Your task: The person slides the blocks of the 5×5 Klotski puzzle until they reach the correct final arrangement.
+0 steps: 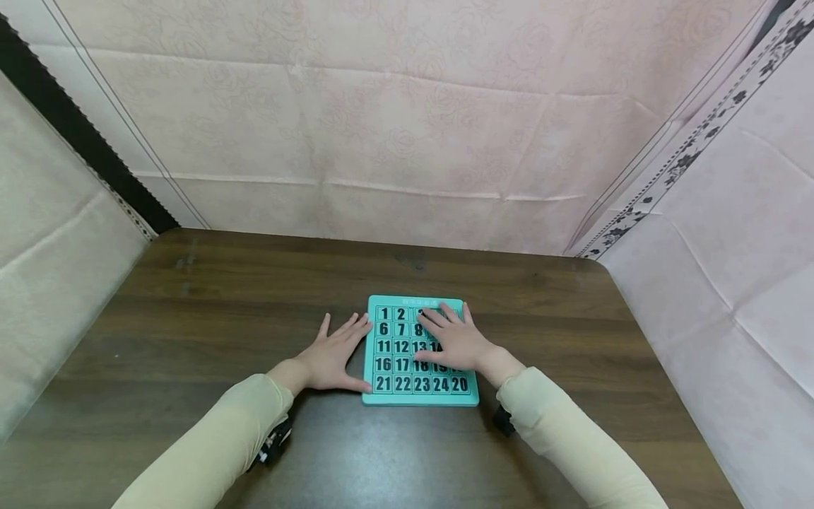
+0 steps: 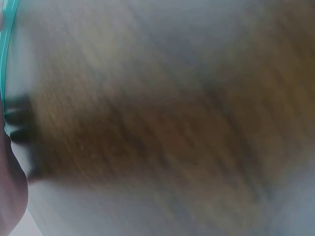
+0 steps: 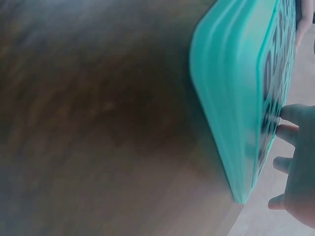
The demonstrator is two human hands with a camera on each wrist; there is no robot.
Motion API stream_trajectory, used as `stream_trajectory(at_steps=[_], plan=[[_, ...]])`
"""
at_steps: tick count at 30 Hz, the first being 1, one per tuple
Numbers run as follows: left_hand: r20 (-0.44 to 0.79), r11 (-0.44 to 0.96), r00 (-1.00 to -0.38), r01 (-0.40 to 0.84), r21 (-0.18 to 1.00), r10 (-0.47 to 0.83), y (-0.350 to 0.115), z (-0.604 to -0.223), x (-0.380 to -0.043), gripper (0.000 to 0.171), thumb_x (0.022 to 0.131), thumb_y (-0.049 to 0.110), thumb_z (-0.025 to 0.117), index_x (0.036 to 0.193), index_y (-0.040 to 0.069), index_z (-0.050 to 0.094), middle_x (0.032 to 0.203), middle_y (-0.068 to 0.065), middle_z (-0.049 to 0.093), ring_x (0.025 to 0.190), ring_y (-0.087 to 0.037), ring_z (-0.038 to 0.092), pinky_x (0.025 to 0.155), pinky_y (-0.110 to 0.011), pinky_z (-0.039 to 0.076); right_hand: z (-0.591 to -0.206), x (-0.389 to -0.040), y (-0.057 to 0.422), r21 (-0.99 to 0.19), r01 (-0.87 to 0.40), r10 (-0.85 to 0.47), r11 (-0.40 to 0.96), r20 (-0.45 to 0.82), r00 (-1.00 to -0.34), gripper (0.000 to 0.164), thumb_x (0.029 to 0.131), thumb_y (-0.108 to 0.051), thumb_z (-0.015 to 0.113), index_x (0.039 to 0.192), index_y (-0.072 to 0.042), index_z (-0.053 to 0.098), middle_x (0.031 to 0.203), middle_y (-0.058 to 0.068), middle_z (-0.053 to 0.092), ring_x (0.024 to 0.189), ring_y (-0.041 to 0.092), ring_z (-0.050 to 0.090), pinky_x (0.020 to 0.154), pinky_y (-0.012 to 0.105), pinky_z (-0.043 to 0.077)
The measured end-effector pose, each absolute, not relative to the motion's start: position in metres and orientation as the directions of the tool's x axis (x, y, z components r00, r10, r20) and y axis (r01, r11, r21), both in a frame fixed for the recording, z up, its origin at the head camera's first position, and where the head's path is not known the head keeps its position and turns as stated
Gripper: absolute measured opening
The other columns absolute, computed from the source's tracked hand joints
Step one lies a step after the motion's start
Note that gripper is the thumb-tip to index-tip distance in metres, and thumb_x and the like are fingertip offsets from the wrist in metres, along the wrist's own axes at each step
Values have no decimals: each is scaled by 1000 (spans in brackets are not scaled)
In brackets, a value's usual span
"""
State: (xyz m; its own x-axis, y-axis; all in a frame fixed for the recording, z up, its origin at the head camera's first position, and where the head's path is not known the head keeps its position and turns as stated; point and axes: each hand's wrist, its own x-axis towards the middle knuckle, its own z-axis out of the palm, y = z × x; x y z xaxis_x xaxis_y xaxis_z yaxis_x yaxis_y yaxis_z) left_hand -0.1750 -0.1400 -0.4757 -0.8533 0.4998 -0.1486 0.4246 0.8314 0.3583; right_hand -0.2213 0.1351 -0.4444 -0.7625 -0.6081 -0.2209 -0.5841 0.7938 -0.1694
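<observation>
A turquoise number slide puzzle (image 1: pixel 402 346) with black numerals on white tiles lies flat on the wooden table. Its bottom row reads 21, 22, 23, 24, 20. My left hand (image 1: pixel 327 359) is spread at the left edge, index fingertip and thumb tip right at the frame. Over the right part of the board lies my right hand (image 1: pixel 463 345), fingers extended and spread, hiding several tiles. In the right wrist view, the fingertips of the right hand (image 3: pixel 298 162) are close over the tile face of the puzzle (image 3: pixel 224 93). Only a sliver of the left hand (image 2: pixel 11 196) shows in the left wrist view.
The brown wooden table (image 1: pixel 305 283) has rounded far corners. Pale patterned cloth (image 1: pixel 394 134) hangs behind it, with more white cloth at the left and right sides. A dark wrist device (image 1: pixel 275 442) sits under the left sleeve, another (image 1: pixel 503 420) under the right.
</observation>
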Motion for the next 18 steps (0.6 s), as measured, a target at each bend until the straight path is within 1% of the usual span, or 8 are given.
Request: stream_trajectory(at_steps=[10, 14, 18], plan=[[-154, 834, -852, 426, 352, 500, -140, -477, -176, 114, 68, 82, 52, 152, 15, 14, 159, -1, 6, 147, -22, 5, 111, -61, -8, -446, -222, 128, -154, -582, -602, 799, -231, -765, 82, 86, -69, 41, 150, -23, 21, 157, -1, 20, 147, 29, 6, 112, 62, -5], [-149, 830, -851, 428, 357, 503, -140, -476, -175, 114, 68, 81, 53, 152, 15, 14, 159, -2, 7, 147, -23, 6, 111, -61, -8, -444, -221, 132, -169, -570, -594, 804, -221, -773, 81, 87, -67, 43, 150, -21, 22, 157, 2, 20, 146, 30, 7, 111, 62, -4], [-142, 825, -851, 430, 365, 506, -141, -474, -174, 113, 68, 80, 54, 151, 14, 15, 159, -3, 7, 147, -24, 6, 111, -62, -8, -443, -220, 144, -186, -548, -577, 816, -197, -792, 82, 87, -65, 45, 150, -16, 23, 156, 7, 21, 146, 33, 8, 111, 64, -3]])
